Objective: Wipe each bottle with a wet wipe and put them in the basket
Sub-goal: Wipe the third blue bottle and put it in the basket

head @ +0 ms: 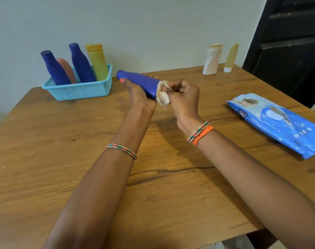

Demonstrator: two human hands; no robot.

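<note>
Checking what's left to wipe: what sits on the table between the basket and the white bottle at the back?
In the head view, only bare wood; the hands hold a blue bottle nearer the camera, between the basket and the white bottle.

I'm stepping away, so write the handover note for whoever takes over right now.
Left hand: grips the blue bottle, held on its side above the table.
Right hand: pinches the wipe against the bottle's base.
Basket, far left: four bottles standing in it, two blue, one pink, one yellow.
Done: those four, judging by where they stand.
Left: finish this bottle and put it in the basket; then the white bottle and the tan bottle, far right. Wipe pack lies at right.
</note>
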